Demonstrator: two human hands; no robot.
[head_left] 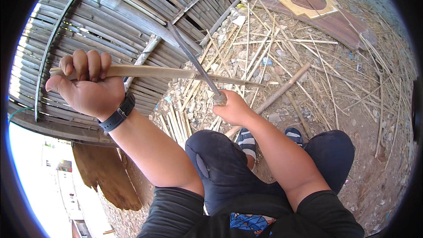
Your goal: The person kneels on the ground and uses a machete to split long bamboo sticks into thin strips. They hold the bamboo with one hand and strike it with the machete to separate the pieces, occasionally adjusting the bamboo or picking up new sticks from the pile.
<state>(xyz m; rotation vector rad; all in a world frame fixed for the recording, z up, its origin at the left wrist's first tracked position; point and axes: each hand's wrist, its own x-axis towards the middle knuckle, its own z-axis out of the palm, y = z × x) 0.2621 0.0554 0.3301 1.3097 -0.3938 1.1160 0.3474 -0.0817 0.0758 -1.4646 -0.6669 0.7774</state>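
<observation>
My left hand is raised at the left, its fingers wrapped round one end of a long flat bamboo strip. The strip runs to the right across the view and narrows toward its far end. In my right hand is a long-bladed knife, gripped by its handle. Its dark blade points up and to the left, crossing the bamboo strip past the strip's middle. Blade and strip overlap here, and whether they touch I cannot tell. Most of the knife's handle is hidden by my fingers.
A bamboo slat wall rises close on the left. Split bamboo pieces and straw litter the stony ground. A thick stick lies beyond my feet. Farther off, a yellowish board with a round hole rests on a brown plank.
</observation>
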